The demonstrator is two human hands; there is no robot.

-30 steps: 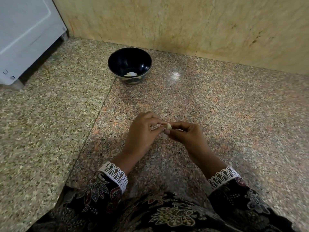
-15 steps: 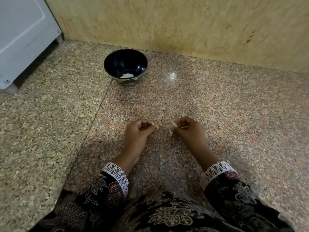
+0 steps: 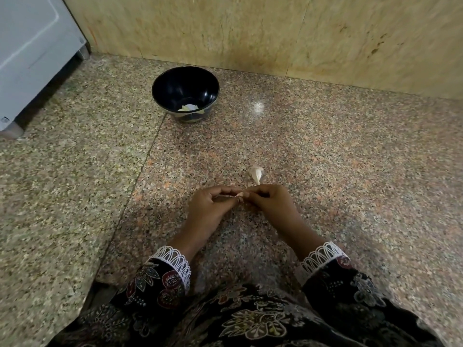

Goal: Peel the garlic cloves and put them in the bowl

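Holding pale peeled cloves [image 3: 189, 107], black bowl [image 3: 175, 83], granite floor [image 3: 325, 151]

Dim, soft light — floor [image 3: 325, 151] glare, blurred edges.

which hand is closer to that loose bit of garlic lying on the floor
Right. The right hand sits just below the garlic piece on the floor; the left hand is farther, down and to its left.

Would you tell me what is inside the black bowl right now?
A few pale pieces, likely peeled garlic, lie at the bottom of the bowl. Its near wall hides part of the bottom, so an exact count is not possible.
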